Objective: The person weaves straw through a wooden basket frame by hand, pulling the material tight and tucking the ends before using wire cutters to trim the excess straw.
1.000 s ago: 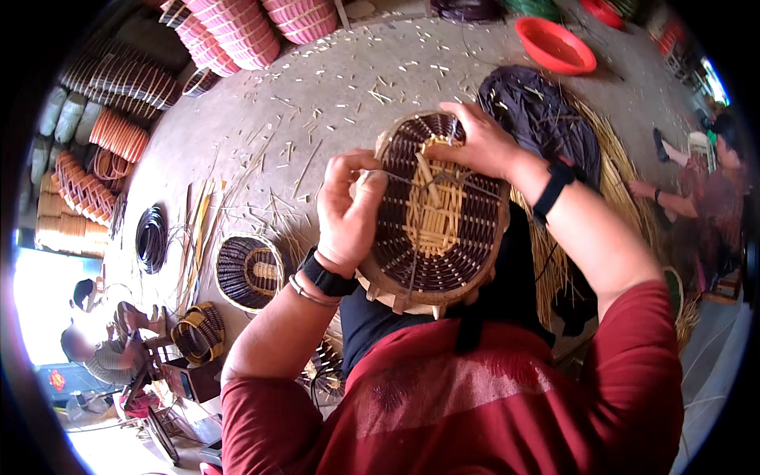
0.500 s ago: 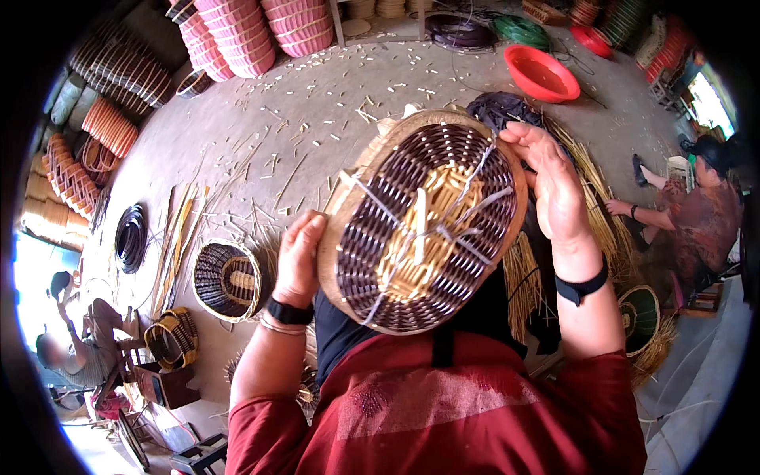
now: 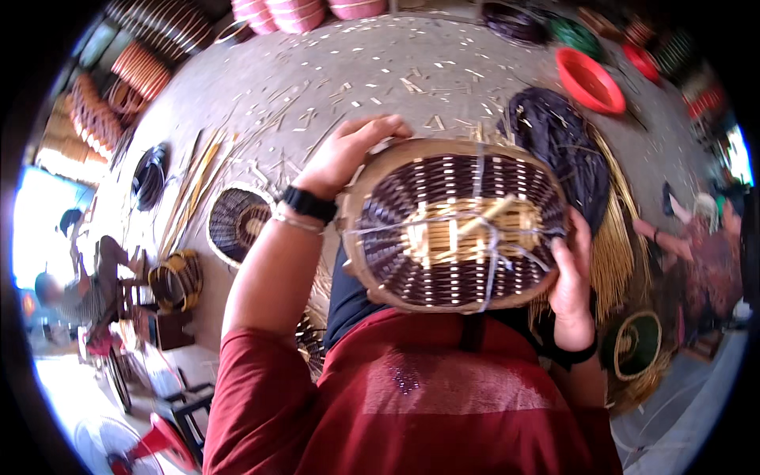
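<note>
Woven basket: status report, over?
Left hand at upper-left edge. Right hand gripping right end. Basket crossed by cord ties. Pale stick across the ties.

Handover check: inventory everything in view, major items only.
Oval wood-rimmed wicker basket: 1, dark purple and straw, centre
Pale-rimmed woven basket: 1, dark, left floor
Banded woven basket: 1, yellow-black, left
Deep woven basket: 1, green, right
Stacked woven baskets: several, pink and orange, upper left
Wide round basin: 1, red, upper right
Thin stalks: one bundle, straw, right
Wound coils: 3, black, purple, green, left and top
Other people: 2, grey and reddish clothing, far sides
Left hand: 1, black wristband, upper-left rim
Right hand: 1, black wristband, right rim
</note>
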`<act>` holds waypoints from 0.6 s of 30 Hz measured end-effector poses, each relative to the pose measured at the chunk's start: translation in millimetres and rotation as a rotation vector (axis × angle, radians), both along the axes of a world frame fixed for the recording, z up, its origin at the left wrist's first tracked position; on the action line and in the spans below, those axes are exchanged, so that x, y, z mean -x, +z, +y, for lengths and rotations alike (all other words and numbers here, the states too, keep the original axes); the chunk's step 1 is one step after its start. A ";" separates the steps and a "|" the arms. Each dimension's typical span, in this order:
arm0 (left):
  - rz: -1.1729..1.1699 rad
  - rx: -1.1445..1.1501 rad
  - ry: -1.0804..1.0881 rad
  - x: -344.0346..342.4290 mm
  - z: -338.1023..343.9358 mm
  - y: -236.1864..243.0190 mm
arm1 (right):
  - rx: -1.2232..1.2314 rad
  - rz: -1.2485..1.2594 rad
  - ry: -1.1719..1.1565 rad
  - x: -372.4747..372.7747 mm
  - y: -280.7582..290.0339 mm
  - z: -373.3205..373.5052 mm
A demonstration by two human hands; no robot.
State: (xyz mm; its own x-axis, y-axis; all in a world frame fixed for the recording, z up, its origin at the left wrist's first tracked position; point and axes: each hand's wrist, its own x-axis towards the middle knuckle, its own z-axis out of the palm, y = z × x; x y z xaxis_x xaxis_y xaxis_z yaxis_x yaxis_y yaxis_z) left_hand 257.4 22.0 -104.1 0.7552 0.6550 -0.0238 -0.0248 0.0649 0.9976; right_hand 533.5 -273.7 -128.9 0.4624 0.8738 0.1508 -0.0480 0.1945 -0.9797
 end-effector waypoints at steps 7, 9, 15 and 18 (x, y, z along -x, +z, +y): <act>-0.029 -0.001 0.027 32.2 -33.1 -5.8 | 0.038 -0.045 -0.019 -29.5 -23.2 14.0; 0.001 -0.002 -0.013 35.3 -36.6 -11.5 | 0.071 -0.024 -0.032 -32.7 -25.9 19.5; -0.057 0.042 0.028 24.6 -25.4 -33.4 | 0.134 -0.113 -0.050 -27.7 -22.7 39.1; -0.143 0.088 0.082 29.0 -36.6 -46.6 | 0.252 -0.498 -0.111 -36.8 -20.8 34.6</act>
